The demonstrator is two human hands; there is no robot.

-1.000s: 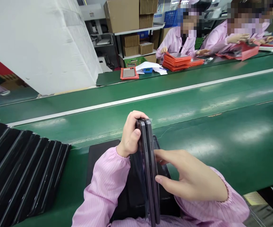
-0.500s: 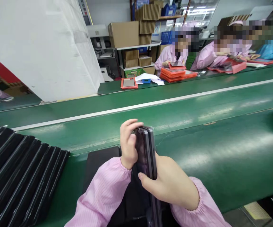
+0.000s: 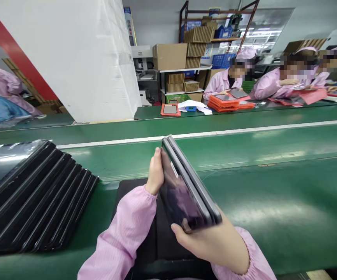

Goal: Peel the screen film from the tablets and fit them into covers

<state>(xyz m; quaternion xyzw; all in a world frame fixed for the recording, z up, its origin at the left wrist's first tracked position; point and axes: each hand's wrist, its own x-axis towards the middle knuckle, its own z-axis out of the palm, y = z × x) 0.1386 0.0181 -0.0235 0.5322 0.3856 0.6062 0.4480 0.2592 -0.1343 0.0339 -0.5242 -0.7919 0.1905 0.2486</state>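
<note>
Head view: our left hand [image 3: 155,174] and right hand [image 3: 206,245] grip two stacked dark tablets [image 3: 185,190], tilted; the pair calls for both hands staying firmly closed.

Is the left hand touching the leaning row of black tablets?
No, the left hand grips the two dark tablets, apart from the leaning row of black tablets.

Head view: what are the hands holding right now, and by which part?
Two dark tablets, pressed together: the left hand grips them along their left edge, and the right hand supports their near end from below.
</note>
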